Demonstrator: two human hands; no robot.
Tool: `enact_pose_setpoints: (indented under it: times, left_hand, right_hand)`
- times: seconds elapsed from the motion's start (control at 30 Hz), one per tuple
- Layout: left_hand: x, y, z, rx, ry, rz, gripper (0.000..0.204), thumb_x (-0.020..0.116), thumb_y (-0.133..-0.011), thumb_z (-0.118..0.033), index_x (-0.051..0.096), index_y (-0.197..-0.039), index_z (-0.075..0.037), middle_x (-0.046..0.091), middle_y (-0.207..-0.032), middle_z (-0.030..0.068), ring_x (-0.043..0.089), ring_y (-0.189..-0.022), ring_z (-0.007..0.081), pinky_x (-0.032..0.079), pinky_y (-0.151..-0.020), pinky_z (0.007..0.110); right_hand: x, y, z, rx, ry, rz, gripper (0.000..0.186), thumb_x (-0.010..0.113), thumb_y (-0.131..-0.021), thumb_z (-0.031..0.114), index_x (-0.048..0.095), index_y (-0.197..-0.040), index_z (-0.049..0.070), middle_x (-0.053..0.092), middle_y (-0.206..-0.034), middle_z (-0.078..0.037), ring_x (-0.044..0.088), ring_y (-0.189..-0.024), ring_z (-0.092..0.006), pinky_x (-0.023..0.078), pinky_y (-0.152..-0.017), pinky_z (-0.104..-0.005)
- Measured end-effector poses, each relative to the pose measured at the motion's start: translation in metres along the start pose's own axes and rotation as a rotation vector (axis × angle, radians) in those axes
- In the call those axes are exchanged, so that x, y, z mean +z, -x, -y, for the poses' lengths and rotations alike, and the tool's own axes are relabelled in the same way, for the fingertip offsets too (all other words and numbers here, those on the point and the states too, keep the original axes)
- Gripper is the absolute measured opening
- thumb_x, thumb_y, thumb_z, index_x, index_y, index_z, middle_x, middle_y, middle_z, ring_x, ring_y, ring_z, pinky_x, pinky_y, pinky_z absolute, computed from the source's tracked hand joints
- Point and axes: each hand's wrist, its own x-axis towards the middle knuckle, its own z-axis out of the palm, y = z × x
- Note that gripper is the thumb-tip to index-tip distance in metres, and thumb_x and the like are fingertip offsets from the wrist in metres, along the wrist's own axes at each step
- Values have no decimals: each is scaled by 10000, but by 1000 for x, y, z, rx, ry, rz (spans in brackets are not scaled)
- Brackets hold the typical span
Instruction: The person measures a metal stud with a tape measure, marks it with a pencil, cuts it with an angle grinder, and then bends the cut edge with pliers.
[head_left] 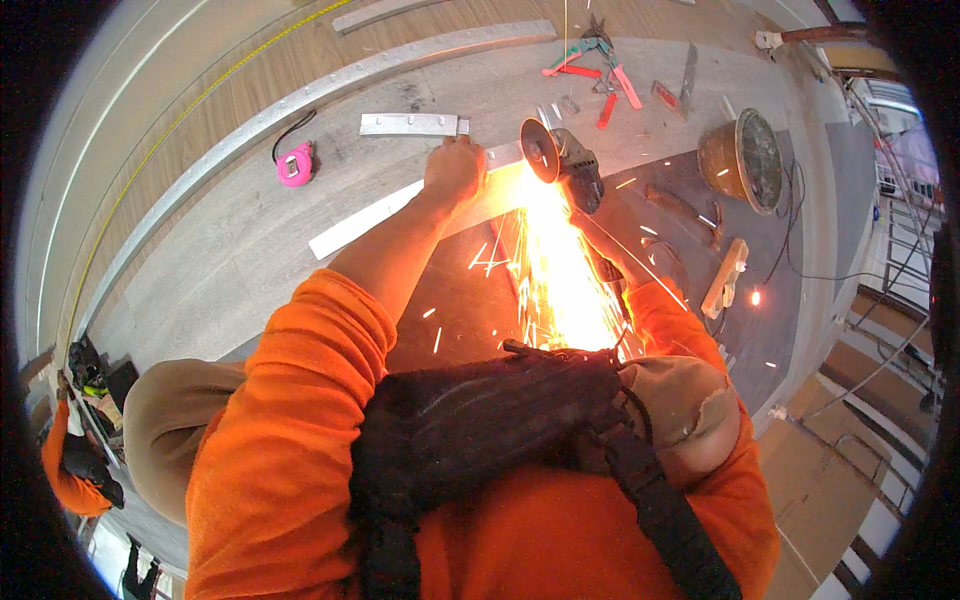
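My left hand (457,172) is closed on a pale metal strip (362,222) that lies slantwise over the grey boards in front of me. Just right of it, an angle grinder (580,172) has its round disc (540,150) against the strip's right part. A bright stream of sparks (562,280) pours from there toward my lap. My right hand (600,238) grips the grinder from behind; glare and sparks hide most of its fingers. Beyond my left hand lies a short metal piece (410,124) with holes.
A pink tape measure (295,165) lies left, near a long curved-looking metal profile (300,102). Snips (598,45) and red-handled tools lie at the far side. To the right are a dirty bucket (740,160), a wooden block (724,278) and cables (790,235). Another person's orange sleeve (65,470) shows lower left.
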Motion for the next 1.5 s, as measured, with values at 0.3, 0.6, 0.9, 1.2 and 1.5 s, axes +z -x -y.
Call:
enact_pose_setpoints:
  times: [0.3,0.6,0.9,1.2,1.5]
  left_hand:
    - [4,2,2,5,7,-57,228,613,-863,-152,741,-1021,-46,665,-1127,161,645,-1095,319,580,-873,429]
    - [4,6,2,47,-25,-94,191,670,-809,-150,744,-961,-60,679,-1077,151,651,-1074,311,578,-850,392]
    - [-2,5,0,13,7,-49,266,717,-816,-229,715,-1007,-43,659,-1110,168,646,-1088,337,582,-859,430]
    - [-18,5,2,-8,90,-6,370,790,-785,-230,682,-1104,-77,638,-1185,149,616,-1123,354,545,-926,462]
    - [-61,-11,37,188,63,-471,375,686,-797,-42,571,-1145,-119,596,-1091,101,582,-1082,327,471,-931,447]
  right_hand:
    - [4,-10,5,178,-2,45,508,781,-748,305,638,-1127,-3,695,-991,-213,673,-934,-367,524,-844,-448]
    - [6,-16,10,298,-76,61,456,764,-783,256,622,-1123,-13,702,-965,-184,682,-893,-338,528,-824,-432]
    - [1,-17,18,327,-125,99,575,779,-746,267,582,-1190,-42,666,-1127,-251,650,-1049,-403,504,-916,-450]
    - [-5,-8,16,348,-335,-18,631,841,-706,274,570,-1199,-13,695,-1060,-214,686,-1001,-364,526,-864,-439]
    - [-47,-9,5,475,-607,-206,539,852,-697,216,596,-1116,-7,677,-916,-116,650,-765,-200,537,-702,-348]
